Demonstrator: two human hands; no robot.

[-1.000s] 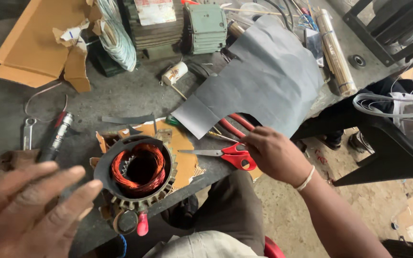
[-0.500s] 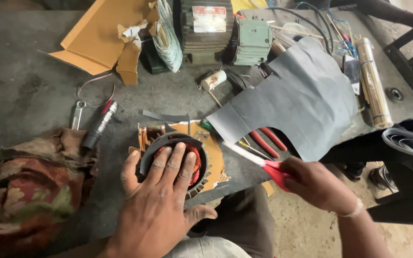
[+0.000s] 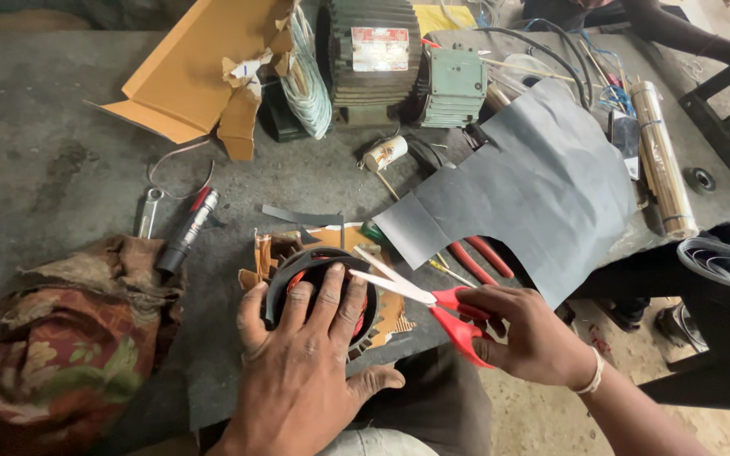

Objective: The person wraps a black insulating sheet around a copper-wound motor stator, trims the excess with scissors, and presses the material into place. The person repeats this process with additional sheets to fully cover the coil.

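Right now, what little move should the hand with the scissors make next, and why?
Probably bring the open blades down to the ring's top edge. The right hand holds the red scissors open, tips over the round motor ring, while the left hand presses that ring steady on the table.

left hand [image 3: 302, 371] flat, fingers spread toward 12 o'clock; right hand [image 3: 527, 338] at 3 o'clock, fist curled, thumb up.
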